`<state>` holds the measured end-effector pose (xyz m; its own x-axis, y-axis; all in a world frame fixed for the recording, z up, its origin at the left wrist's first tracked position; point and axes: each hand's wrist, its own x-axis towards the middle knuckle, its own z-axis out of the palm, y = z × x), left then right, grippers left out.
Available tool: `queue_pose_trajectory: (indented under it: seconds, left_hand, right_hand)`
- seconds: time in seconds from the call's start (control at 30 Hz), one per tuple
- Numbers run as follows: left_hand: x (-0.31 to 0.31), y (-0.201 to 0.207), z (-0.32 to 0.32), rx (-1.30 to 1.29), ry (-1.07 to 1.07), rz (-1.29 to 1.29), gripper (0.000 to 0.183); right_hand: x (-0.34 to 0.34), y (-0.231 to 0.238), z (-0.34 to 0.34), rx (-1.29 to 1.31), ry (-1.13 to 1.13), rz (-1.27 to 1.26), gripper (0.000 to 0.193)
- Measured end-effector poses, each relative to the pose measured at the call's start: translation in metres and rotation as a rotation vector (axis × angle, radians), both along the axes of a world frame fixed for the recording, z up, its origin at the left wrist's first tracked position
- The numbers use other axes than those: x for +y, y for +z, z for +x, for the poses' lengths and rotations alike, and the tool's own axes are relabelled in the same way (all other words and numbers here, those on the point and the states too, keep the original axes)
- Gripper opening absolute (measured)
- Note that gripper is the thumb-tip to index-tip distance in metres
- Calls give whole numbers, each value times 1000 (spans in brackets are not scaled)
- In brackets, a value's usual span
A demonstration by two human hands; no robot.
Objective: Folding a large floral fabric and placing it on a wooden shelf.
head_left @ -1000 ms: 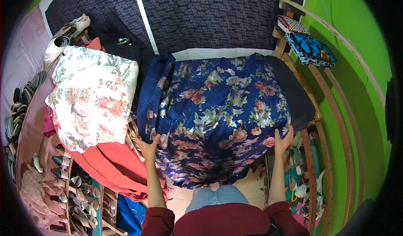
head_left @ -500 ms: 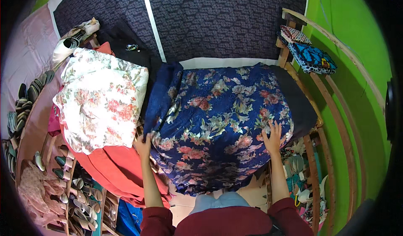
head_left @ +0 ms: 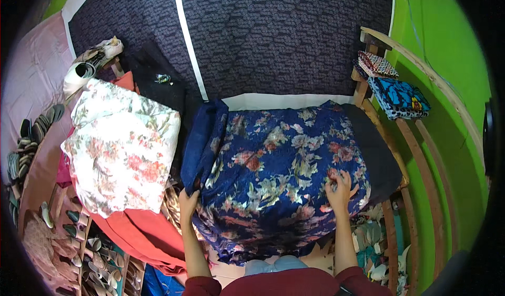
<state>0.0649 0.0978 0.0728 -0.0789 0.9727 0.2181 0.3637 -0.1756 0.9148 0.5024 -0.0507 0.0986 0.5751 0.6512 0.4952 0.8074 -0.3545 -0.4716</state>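
A navy blue fabric with a flower print [head_left: 273, 164] lies spread over a raised surface in front of me and hangs down at its near edge. My left hand [head_left: 188, 205] is closed on its left side, at the near end of a rolled navy fold [head_left: 199, 148]. Toward its right side, my right hand [head_left: 338, 192] has bent fingers pinching the cloth. A plain black cloth [head_left: 376, 148] shows beyond the right edge of the print.
White floral fabric [head_left: 126, 148] lies folded on the left, above red cloth [head_left: 142, 238]. Folded patterned cloths [head_left: 400, 97] sit on the wooden rails [head_left: 421, 169] at right. Shoes [head_left: 100, 264] fill racks at lower left. Dark patterned cloth [head_left: 284, 38] covers the back.
The view has tilted, so everything sits lower. My right hand's fingers, spread flat before, have curled in on the fabric. My left hand has closed on the fabric's left edge.
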Motion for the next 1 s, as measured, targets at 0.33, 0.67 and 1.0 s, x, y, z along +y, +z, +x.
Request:
queue_pose_trajectory:
  seconds: [0.33, 0.67, 1.0]
  left_hand:
    - [-15, 80, 154, -113, -139, 29, 22]
    - [-33, 57, 286, 662, -459, 54, 68]
    - [-69, 82, 196, 767, 77, 57, 90]
  right_hand:
    - [133, 42, -32, 995, 937, -205, 43]
    - [274, 31, -54, 968, 818, -351, 94]
    - [345, 1, -67, 841, 774, -150, 74]
